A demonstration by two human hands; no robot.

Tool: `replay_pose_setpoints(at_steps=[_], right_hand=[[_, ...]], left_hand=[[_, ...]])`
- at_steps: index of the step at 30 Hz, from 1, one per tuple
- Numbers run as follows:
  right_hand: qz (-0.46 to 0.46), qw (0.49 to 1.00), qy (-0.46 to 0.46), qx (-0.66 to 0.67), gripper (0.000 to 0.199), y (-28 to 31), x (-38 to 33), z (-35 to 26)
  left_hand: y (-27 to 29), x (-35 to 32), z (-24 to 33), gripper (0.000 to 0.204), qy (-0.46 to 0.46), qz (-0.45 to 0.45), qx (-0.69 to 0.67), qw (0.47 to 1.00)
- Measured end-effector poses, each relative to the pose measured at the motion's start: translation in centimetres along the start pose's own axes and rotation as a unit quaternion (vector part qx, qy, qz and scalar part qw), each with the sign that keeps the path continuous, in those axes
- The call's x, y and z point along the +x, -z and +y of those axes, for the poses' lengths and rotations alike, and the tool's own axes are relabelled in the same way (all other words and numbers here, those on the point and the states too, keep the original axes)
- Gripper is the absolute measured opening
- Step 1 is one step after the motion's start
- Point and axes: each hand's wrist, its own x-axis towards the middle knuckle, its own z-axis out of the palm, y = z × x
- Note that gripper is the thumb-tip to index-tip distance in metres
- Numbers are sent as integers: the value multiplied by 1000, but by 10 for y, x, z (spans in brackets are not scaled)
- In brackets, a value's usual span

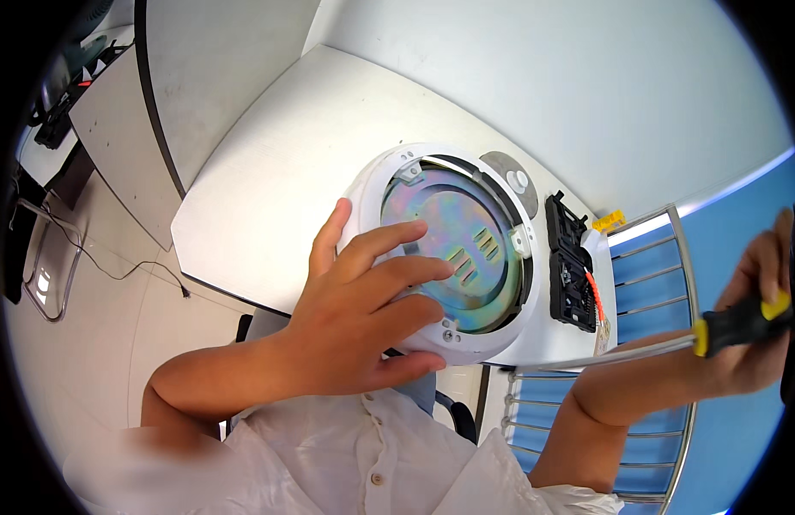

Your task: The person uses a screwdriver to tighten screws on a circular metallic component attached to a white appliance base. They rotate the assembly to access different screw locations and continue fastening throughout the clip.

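A round white appliance housing (525,292) leans at the table's near edge. An iridescent metal plate (432,206) with several slots fills its ring. Against the housing rests my left hand (355,313), fingers spread over the near left part of the ring and plate, one digit at the lower rim. At far right, raised off the table, my right hand (762,266) is closed around a screwdriver (732,328) with a black and yellow handle. Its long metal shaft points left toward the near rim of the housing; the tip is blurred, so contact is unclear.
Behind the housing lies a grey disc (500,163) with a white knob. To its right are an open black tool case (571,266), an orange-handled tool (595,296) and a yellow item (609,221). A metal rail (685,257) stands right; a cable (123,273) lies on the floor.
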Motion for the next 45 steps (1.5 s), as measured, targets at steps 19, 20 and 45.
replay_pose_setpoints(at_steps=[19, 20, 45], right_hand=[[-44, 999, 21, 11, 29, -14, 13, 61], [-44, 999, 16, 15, 28, -14, 13, 61], [80, 995, -4, 66, 16, -7, 18, 87]], left_hand=[[1, 0, 8, 33, 29, -9, 6, 1000], [1, 0, 7, 33, 28, -9, 5, 1000], [5, 12, 23, 21, 82, -39, -30, 995]])
